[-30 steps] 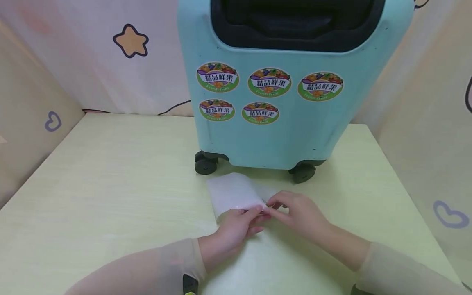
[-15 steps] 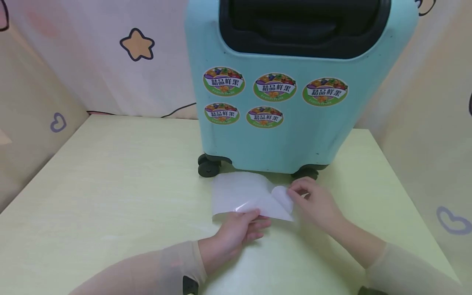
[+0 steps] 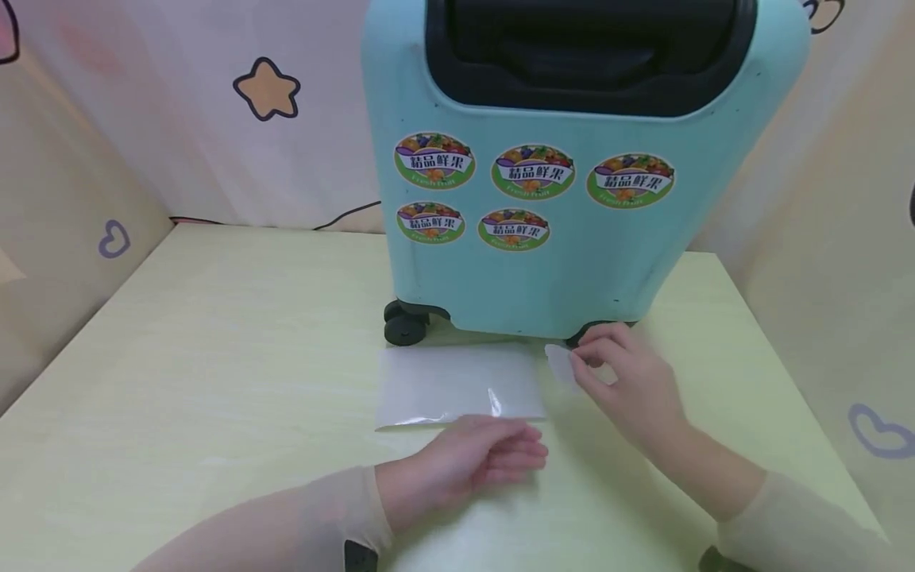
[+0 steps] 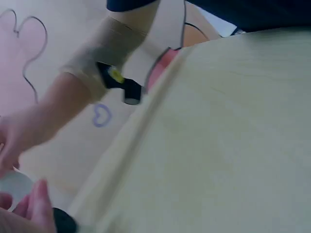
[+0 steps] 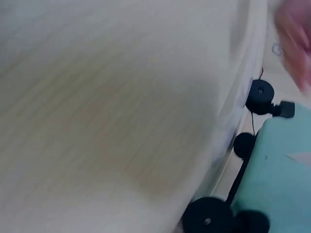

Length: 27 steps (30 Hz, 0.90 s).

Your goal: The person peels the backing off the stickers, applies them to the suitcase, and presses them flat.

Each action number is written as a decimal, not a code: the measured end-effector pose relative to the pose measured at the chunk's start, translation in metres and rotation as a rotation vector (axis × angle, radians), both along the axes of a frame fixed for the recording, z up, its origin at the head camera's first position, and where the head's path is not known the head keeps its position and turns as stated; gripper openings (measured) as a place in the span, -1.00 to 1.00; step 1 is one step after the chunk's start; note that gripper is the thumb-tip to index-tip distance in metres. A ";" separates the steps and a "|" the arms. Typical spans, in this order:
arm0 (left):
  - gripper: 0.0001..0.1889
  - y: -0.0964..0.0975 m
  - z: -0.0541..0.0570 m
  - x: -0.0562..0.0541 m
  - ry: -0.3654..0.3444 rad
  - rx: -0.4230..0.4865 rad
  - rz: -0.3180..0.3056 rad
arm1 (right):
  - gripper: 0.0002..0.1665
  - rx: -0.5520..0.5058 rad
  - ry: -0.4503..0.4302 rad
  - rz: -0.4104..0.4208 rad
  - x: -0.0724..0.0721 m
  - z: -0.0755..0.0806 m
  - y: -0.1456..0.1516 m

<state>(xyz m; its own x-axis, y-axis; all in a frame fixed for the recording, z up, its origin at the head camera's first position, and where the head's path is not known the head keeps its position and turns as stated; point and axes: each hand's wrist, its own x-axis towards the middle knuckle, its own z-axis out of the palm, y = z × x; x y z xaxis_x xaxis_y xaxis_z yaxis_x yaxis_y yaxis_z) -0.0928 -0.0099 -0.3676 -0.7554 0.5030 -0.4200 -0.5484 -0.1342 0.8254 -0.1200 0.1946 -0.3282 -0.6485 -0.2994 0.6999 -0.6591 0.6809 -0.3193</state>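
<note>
In the head view my right hand pinches a peeled sticker, its pale back showing, between thumb and fingertips near the suitcase's right front wheel. My left hand lies just in front of a glossy white backing sheet, fingers loosely extended and holding nothing. That sheet is flat on the table below the suitcase. Oval fruit stickers sit on the suitcase's light blue face, in a row of three above a row of two. Left fingers show low in the left wrist view.
The suitcase stands upright on the pale table, with a black wheel at its left front corner. A black recessed handle panel is above the stickers. Cloth-like walls with a printed star surround the table.
My right hand has peeled a sticker off the sheet and moved it right and up, away from it. My left hand has let go of the sheet, which now lies flat.
</note>
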 end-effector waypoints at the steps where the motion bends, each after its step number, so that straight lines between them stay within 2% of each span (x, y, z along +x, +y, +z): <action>1: -0.61 0.000 0.005 -0.002 0.035 0.024 0.039 | -0.84 0.043 0.100 0.043 0.000 0.000 -0.003; 3: -0.62 0.001 0.016 -0.008 0.107 0.057 0.118 | -0.71 0.111 0.280 0.128 -0.001 0.000 -0.009; 6: -0.63 0.000 0.028 -0.017 0.193 0.053 0.165 | -0.61 0.151 0.422 0.218 0.000 0.000 -0.017; 10: -0.65 -0.002 0.036 -0.023 0.269 0.012 0.147 | -0.64 0.148 0.480 0.261 0.000 0.001 -0.022; 13: -0.68 -0.002 0.037 -0.026 0.306 -0.024 0.151 | -0.65 0.142 0.444 0.277 -0.001 0.001 -0.020; 15: -0.71 -0.003 0.039 -0.029 0.325 -0.043 0.158 | -0.62 0.111 0.321 0.260 -0.002 0.001 -0.016; 16: -0.72 -0.003 0.040 -0.030 0.334 -0.051 0.165 | -0.62 0.080 0.213 0.229 -0.002 0.002 -0.014; 17: -0.72 -0.004 0.041 -0.031 0.340 -0.055 0.170 | -0.61 0.034 0.076 0.206 -0.002 0.003 -0.011; 20: -0.73 -0.005 0.046 -0.035 0.382 -0.068 0.181 | -0.50 -0.167 -0.427 0.134 -0.005 0.009 -0.002; 22: -0.74 -0.006 0.050 -0.037 0.413 -0.081 0.186 | -0.48 -0.289 -0.684 0.076 -0.008 0.014 0.001; 24: -0.75 -0.007 0.053 -0.040 0.448 -0.096 0.191 | -0.53 -0.370 -0.819 0.051 -0.011 0.019 0.003; 25: -0.75 -0.007 0.054 -0.042 0.464 -0.105 0.194 | -0.57 -0.384 -0.839 0.031 -0.012 0.022 0.003; 27: -0.77 -0.008 0.058 -0.046 0.506 -0.128 0.198 | -0.60 -0.379 -0.817 -0.010 -0.013 0.027 0.005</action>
